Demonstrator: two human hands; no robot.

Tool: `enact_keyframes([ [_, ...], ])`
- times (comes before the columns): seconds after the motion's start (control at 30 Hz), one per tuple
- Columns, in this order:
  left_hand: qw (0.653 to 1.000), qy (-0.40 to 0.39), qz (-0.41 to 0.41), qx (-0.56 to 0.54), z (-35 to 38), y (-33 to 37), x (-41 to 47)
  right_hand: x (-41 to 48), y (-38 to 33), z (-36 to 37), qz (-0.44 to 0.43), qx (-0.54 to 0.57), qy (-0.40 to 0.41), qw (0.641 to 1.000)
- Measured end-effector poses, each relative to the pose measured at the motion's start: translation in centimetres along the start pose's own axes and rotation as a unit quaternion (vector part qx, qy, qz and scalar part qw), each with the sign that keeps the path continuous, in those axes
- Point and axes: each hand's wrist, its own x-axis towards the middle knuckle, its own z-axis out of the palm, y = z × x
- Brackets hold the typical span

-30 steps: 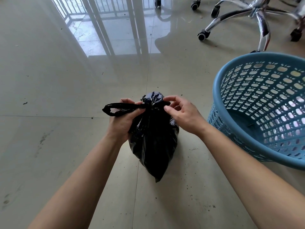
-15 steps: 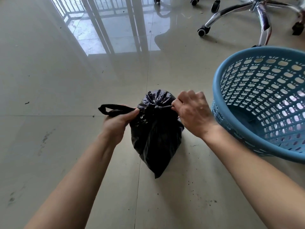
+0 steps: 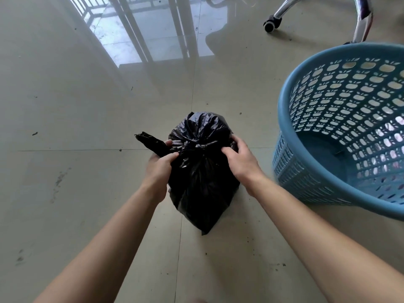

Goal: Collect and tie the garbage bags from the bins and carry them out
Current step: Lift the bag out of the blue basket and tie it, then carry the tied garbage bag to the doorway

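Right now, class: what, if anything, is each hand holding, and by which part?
Both hold the black garbage bag at its gathered neck: left hand on the left side by the loose tail, right hand on the right.

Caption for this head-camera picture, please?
Two hands cinch a black garbage bag beside a blue basket.

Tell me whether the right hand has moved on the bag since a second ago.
Yes. The right hand left the drawstring at the knot and now grips the side of the black bag, lower and nearer the blue basket.
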Motion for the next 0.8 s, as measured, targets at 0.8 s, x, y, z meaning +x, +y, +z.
enact_keyframes([
  [0.8, 0.980, -0.081, 0.183, -0.017, 9.4, 65.6, -40.9, -35.5, -63.3, -30.4, -0.222, 0.032, 0.102, 0.969],
])
